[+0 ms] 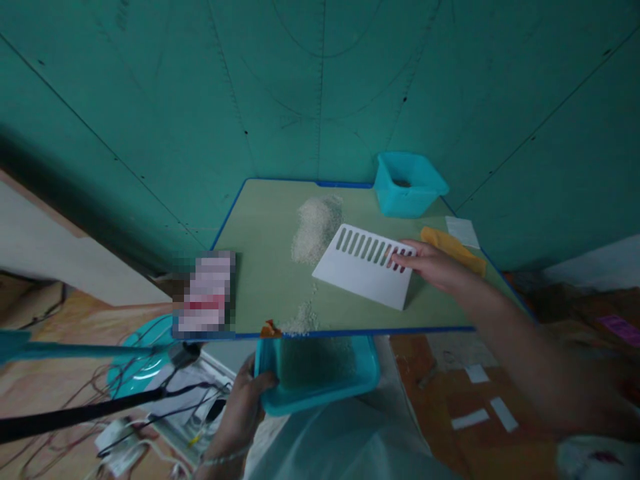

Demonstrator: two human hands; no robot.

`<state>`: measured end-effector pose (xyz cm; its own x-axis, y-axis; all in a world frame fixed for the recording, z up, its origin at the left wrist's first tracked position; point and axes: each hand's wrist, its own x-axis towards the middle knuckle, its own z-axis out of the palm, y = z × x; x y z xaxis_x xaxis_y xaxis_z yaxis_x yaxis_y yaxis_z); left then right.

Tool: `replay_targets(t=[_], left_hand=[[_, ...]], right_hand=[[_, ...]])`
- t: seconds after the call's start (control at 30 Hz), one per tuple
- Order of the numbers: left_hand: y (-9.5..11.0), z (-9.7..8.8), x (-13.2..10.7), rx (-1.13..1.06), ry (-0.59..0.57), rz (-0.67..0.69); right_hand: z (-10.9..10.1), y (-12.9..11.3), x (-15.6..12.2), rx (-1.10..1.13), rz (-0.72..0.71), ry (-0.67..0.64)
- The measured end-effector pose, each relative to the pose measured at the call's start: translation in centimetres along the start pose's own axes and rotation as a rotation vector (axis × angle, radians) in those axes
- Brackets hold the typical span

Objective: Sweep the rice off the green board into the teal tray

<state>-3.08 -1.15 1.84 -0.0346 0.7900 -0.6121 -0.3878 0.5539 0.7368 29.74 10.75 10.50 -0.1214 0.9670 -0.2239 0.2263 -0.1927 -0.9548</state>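
My left hand [246, 403] is closed on the left rim of a turquoise tray [320, 373], which it holds just under the near edge of a pale green board [260, 267]. Some white grains lie in the tray. My right hand [434, 265] grips the slotted end of a white plastic scraper card [364, 273] that rests flat on the board. A large heap of white grains [315, 230] lies on the board left of the card. A smaller heap [300, 320] sits at the near edge, above the tray, beside a small orange scrap [270, 328].
A turquoise tub [407, 183] stands at the board's far right corner. A yellow cloth [453, 248] and a white paper [463, 231] lie at the right edge. A blurred-out card [206, 291] lies at the near left corner. Cables and a stand [125, 400] clutter the floor below left.
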Motion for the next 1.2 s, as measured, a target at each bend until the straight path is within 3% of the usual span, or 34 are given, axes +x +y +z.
replay_targets(t=[0.1, 0.37, 0.5, 0.7, 1.2], left_hand=[[0.1, 0.0, -0.3, 0.024, 0.008, -0.001], [0.4, -1.5, -0.5, 0.071, -0.019, 0.049], [0.6, -2.3, -0.2, 0.077, -0.028, 0.038], [1.1, -2.0, -0.3, 0.062, -0.026, 0.03], [0.5, -1.9, 0.2, 0.057, -0.057, 0.033]], right_hand=[[0.4, 0.0, 2.0, -0.021, -0.017, -0.026], [3.7, -0.9, 5.0, 0.01, 0.032, -0.265], [5.0, -1.4, 5.7, 0.001, 0.036, -0.363], [5.4, -1.5, 5.5, -0.033, 0.02, -0.501], [4.7, -1.2, 3.7, 0.044, 0.084, -0.513]])
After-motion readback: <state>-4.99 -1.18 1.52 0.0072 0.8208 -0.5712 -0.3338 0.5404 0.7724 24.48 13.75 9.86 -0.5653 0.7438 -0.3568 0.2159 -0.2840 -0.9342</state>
